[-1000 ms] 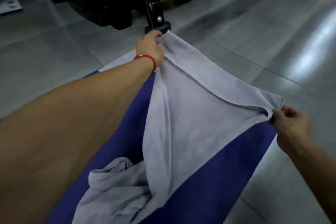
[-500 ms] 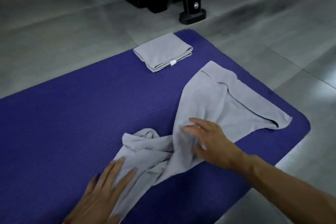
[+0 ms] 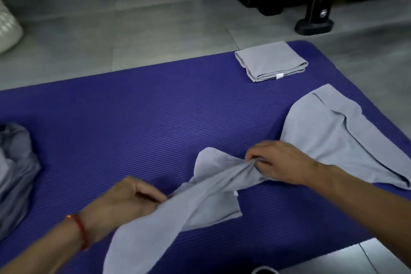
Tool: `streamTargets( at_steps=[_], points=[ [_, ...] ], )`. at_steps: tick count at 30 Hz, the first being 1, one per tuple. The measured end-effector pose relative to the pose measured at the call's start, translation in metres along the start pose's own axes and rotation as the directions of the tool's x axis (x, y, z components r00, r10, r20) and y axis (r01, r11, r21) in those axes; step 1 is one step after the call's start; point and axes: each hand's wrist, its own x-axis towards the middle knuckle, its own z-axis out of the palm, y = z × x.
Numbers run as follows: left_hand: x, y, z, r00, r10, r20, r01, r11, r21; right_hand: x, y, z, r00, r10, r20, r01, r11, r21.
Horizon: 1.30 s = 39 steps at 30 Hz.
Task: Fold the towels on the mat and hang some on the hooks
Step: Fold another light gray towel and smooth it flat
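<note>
Towel (image 3: 329, 138) lay half spread, half bunched across the near right part of the purple mat (image 3: 133, 122), its far end flat and its middle gathered into a twisted rope between the two hands. The right hand (image 3: 280, 162) was clenched on the bunched cloth at the middle, fingers curled over a ridge of fabric. The left hand (image 3: 131, 198) pinched the same towel lower down, near where the loose end trailed toward the near edge of the mat. Held at two spots like this, the twisted stretch could probably be pulled taut and shaken flat, which would have to come before any clean fold.

A folded towel (image 3: 270, 61) sat at the far right corner of the mat, well apart from the hands, likely parked there to keep the working space free. A crumpled heap of grey cloth (image 3: 15, 173) rested at the left edge, seemingly waiting its turn. A red bracelet (image 3: 80, 229) circled the left wrist. Beyond the mat, a black stand foot (image 3: 313, 25) stood on the tiled floor (image 3: 133, 29). No hooks showed anywhere, so the hanging part looked some way off.
</note>
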Motion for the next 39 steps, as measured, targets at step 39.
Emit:
streamTargets(
  at_steps=[39],
  points=[
    [0.026, -0.051, 0.116, 0.853, -0.461, -0.245, 0.341, 0.848, -0.407, 0.164, -0.100, 0.064, 0.917, -0.237, 0.321, 0.246, 0.969, 0.012]
  ],
)
